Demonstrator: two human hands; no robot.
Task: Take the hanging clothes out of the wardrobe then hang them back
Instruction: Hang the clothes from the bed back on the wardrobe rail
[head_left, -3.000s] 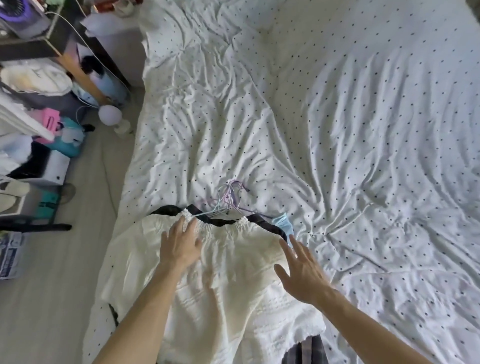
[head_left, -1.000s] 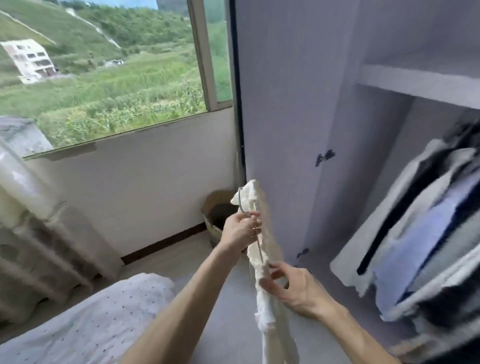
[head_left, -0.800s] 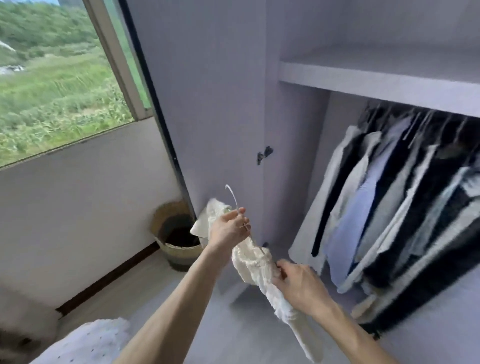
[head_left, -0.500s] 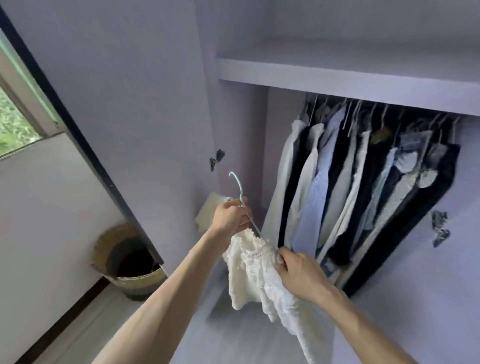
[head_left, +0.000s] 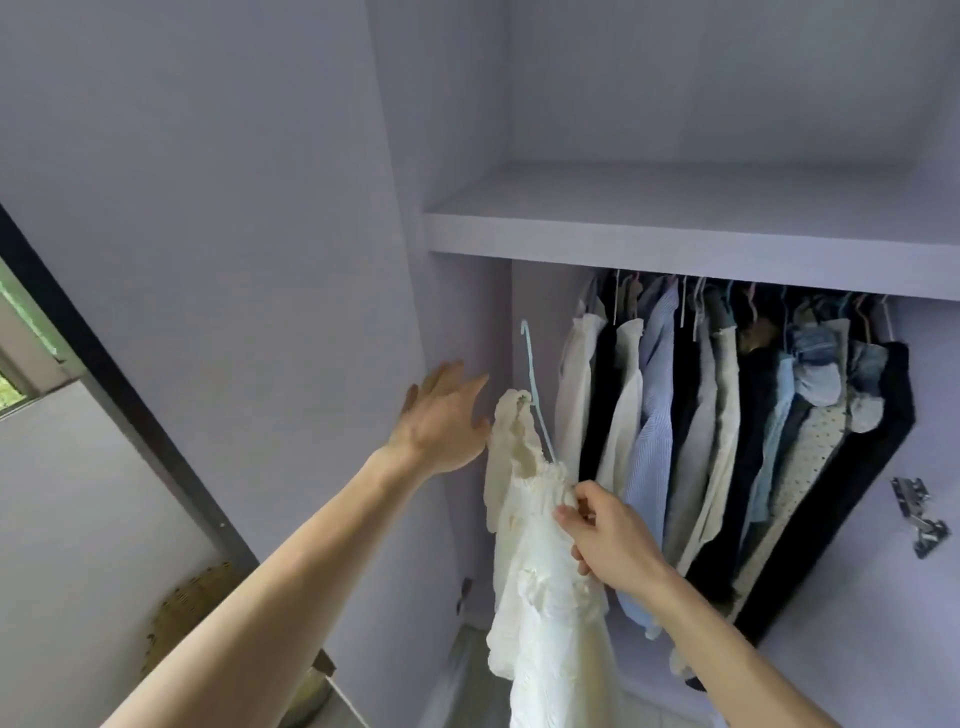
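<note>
A white frilly garment (head_left: 540, 587) hangs on a pale blue hanger (head_left: 535, 395) in front of the open wardrobe (head_left: 675, 228). My right hand (head_left: 608, 535) pinches the garment's gathered top near the hanger's neck and holds it up. My left hand (head_left: 441, 415) is off the hanger, fingers spread, just left of the garment near the wardrobe's side panel. The hanger's hook points up, below the level of the rail. Several shirts and dark clothes (head_left: 727, 431) hang on the rail to the right.
A shelf (head_left: 675, 218) spans the wardrobe above the rail. The lilac wardrobe door (head_left: 234, 260) stands open on the left, with a woven basket (head_left: 192, 613) on the floor behind it. A metal hinge (head_left: 917, 514) sits on the right panel.
My left hand has let go of the hanger and opened. My right hand now carries the white garment alone, raised higher and closer to the rail. My view has tilted up into the wardrobe.
</note>
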